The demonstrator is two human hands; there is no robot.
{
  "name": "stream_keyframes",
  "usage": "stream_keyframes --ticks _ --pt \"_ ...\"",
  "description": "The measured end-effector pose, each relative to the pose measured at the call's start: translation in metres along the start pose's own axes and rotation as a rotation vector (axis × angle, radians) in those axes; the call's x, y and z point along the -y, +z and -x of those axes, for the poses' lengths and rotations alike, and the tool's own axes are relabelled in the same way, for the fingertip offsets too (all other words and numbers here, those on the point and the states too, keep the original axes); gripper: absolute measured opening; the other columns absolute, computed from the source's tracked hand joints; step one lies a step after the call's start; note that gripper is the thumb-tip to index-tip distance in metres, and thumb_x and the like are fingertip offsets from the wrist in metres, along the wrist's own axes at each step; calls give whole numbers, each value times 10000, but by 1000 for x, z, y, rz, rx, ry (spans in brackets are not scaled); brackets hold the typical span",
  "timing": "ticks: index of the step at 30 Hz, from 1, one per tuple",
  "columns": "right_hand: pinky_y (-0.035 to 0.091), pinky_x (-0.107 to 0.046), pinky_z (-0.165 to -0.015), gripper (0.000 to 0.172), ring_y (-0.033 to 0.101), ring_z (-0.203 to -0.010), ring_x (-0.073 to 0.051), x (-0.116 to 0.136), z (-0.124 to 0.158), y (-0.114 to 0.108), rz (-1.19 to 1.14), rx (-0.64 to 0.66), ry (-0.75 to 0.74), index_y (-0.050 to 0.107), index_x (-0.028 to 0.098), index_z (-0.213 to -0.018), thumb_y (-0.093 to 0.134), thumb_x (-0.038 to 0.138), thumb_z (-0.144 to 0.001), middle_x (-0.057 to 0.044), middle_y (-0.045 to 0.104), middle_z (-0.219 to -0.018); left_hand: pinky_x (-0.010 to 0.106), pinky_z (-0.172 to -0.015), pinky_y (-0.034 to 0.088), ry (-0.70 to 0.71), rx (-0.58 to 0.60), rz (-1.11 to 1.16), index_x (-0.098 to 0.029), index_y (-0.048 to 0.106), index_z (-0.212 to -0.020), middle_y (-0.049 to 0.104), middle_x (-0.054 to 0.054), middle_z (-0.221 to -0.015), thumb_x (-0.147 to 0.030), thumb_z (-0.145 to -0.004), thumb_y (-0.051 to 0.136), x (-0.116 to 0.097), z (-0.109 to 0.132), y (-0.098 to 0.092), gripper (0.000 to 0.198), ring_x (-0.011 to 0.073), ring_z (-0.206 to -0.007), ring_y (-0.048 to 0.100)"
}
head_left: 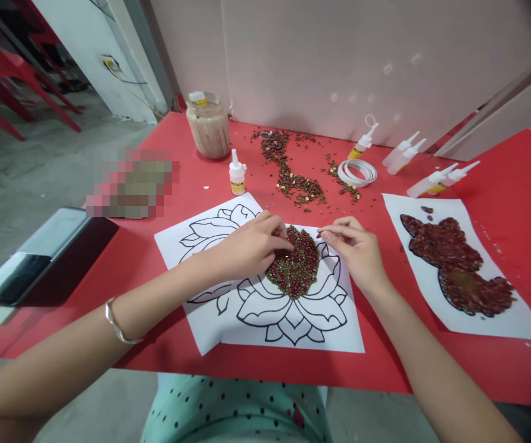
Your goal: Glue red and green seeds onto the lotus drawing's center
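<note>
A paper with a printed lotus outline [293, 320] lies in front of me, overlapping a second lotus sheet [200, 237]. Red and green beans [298, 271] cover the flower's central petals. My left hand [260, 243] rests over the left side of this patch, fingers bent together and fingertips on the beans; anything pinched there is hidden. Just right of the patch, at the sheet's upper right, my right hand [355, 249] is closed, pinching a small dark red bean [319, 234] between thumb and finger.
Loose beans [288, 172] are scattered behind the sheets, near a glue bottle [237, 175], a jar [210, 129] and a tape roll [357, 173]. Several more glue bottles stand or lean at back right. A bean-covered sheet [459, 264] lies right; a phone [29, 258] left.
</note>
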State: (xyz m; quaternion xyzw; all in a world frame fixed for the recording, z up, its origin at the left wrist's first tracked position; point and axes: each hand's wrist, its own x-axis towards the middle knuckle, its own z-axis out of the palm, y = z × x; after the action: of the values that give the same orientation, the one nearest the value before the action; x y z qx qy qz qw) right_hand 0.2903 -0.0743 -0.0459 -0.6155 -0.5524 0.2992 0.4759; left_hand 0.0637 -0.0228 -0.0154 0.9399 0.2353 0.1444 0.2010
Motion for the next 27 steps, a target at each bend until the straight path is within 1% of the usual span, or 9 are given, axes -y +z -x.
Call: stream_keyframes --ticks 5,9,15,20,27 --pt "413 -311 -665 137 501 -725 -128 -1 0 1 47 -3 -23 752 266 -833 678 342 -746 -10 512 -825 347 -819 460 82 -42 -147 -217 690 -1065 560 86 -998 -32 -761 468 -2 4 6 419 211 -935 451" --pt "424 -315 -674 147 517 -743 -137 -3 -1 -1 70 -5 -36 753 268 -830 670 362 -752 -16 520 -832 358 -805 457 94 -30 -208 -221 689 -1071 562 95 -1021 -44 -763 481 -2 4 8 412 225 -933 443" --pt "439 -319 -673 161 524 -741 -142 -2 0 0 74 -8 -43 751 267 -826 668 383 -751 -17 520 -823 362 -830 454 89 -17 -225 -214 695 -1052 557 98 -1043 -52 -763 487 -2 5 9 392 224 -947 447" --pt "432 -321 -681 126 525 -741 -141 -2 0 -1 80 -5 -34 749 265 -819 672 337 -751 -15 526 -826 371 -847 454 89 -16 -232 -217 678 -1093 552 102 -1062 -57 -764 490 -2 6 10 412 231 -970 445" --pt "411 -308 -660 115 508 -731 -129 0 0 0 81 -5 -23 752 263 -819 671 301 -747 -9 513 -821 361 -805 456 86 -11 -282 -225 687 -1066 553 102 -1047 -73 -775 495 -4 6 10 380 226 -931 438"
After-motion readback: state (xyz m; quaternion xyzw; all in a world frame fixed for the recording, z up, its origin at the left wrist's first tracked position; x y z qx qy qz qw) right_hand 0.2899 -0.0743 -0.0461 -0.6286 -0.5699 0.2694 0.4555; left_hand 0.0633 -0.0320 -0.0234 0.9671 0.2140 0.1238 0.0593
